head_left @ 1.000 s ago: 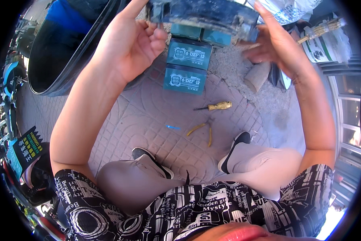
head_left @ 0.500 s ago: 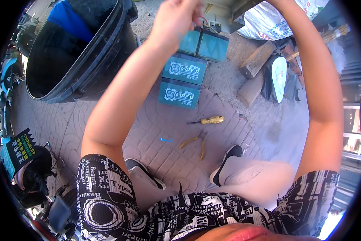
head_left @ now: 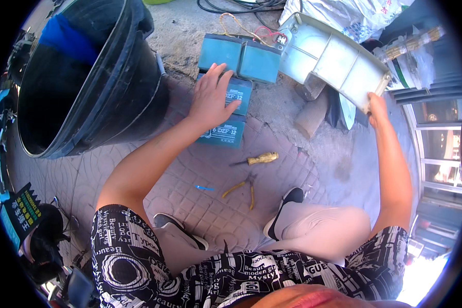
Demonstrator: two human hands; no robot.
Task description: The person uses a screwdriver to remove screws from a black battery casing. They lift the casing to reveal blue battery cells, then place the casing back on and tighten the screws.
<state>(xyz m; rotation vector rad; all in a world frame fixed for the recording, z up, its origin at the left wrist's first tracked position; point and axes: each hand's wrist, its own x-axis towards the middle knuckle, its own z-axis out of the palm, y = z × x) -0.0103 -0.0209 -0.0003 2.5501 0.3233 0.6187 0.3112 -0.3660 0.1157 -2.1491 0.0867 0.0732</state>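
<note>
My left hand (head_left: 213, 97) hovers over or rests on the teal batteries, fingers spread and holding nothing; whether it touches cannot be told. Beneath it are two nearer batteries, a partly covered one (head_left: 242, 96) and a front one (head_left: 224, 134). Behind them stand a back left battery (head_left: 219, 53) and a back right battery (head_left: 260, 62), with a yellow wire (head_left: 233, 18) and red leads (head_left: 266, 32) on top. At the right, my right hand (head_left: 378, 110) grips the near corner of a pale plastic battery case (head_left: 326, 56), tilted with its ribbed inside showing.
Between my feet and the batteries lie a yellow-handled screwdriver (head_left: 262, 158), yellow-handled pliers (head_left: 241, 191) and a blue strip (head_left: 204, 188). A large black bucket (head_left: 100, 105) holding blue cloth (head_left: 69, 41) stands left. Beyond the case are a white sack (head_left: 356, 20) and a wooden cylinder (head_left: 312, 118).
The case has swung from above the back batteries to the right, held by my right hand. My left hand has come down from the leads toward the batteries and opened.
</note>
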